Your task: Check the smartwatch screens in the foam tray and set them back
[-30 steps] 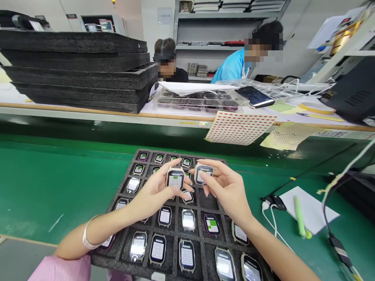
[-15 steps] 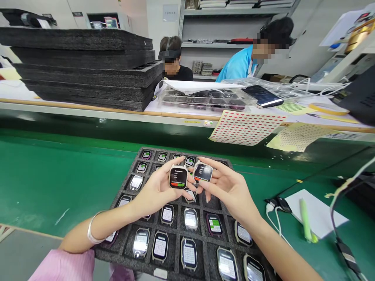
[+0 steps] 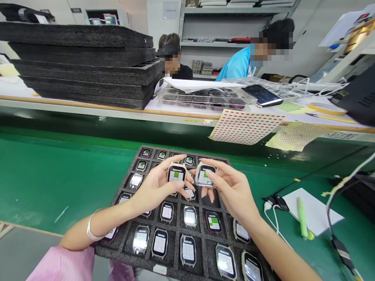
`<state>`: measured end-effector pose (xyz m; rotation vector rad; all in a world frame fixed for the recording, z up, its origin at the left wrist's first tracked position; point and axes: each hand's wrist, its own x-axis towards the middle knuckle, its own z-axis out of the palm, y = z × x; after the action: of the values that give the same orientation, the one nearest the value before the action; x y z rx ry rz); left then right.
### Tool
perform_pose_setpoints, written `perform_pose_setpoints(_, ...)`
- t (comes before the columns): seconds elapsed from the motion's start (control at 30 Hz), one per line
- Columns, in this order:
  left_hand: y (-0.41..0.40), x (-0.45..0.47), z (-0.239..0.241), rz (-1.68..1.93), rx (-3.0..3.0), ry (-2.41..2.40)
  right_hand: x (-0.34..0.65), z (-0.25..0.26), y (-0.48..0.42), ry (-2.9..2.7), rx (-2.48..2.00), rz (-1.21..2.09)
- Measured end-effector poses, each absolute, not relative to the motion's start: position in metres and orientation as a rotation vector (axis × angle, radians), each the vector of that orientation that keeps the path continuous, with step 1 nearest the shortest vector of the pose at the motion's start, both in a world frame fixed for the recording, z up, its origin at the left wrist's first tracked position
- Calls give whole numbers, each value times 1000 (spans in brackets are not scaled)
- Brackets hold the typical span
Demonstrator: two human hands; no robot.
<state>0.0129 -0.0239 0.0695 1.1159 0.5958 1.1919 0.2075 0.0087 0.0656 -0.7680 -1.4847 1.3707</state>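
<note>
My left hand [image 3: 155, 187] grips a small watch body [image 3: 176, 174] with a lit screen, face up, above a black foam tray [image 3: 175, 265]. Close beside it, my right hand [image 3: 231, 189] holds a second watch body [image 3: 203, 175], and its thumb lies on the screen. Both screens show white grids with green patches. The tray lies on the green belt [image 3: 58, 175] and holds several more watch bodies in its pockets, most with lit screens. A silver bracelet [image 3: 91, 230] is on my left wrist.
A white paper [image 3: 319, 210] with a green pen [image 3: 301, 212] lies right of the tray, near cables and a plug [image 3: 277, 203]. Across the belt stand stacked foam trays [image 3: 88, 66], a clear tray [image 3: 205, 99], a phone [image 3: 262, 95] and sticker sheets [image 3: 246, 127]. Two people sit beyond.
Both watch screens went from white grids to dark screens half a second ago, and now show grids with green patches. My hands stayed almost in place above the tray.
</note>
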Motion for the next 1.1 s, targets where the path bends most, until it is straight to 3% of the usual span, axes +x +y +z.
perform_pose_setpoints(0.37,-23,12,70,1271,1167,645,209,68,5,-1532,-642,1549)
perform_pose_setpoints(0.93,-23,14,60,1171,1156,586,221,64,-9,-1737,-833,1427)
perform_pose_setpoints(1.1,-17,23,46,997,1240,563,263,43,-7,-1988,-1162,1093)
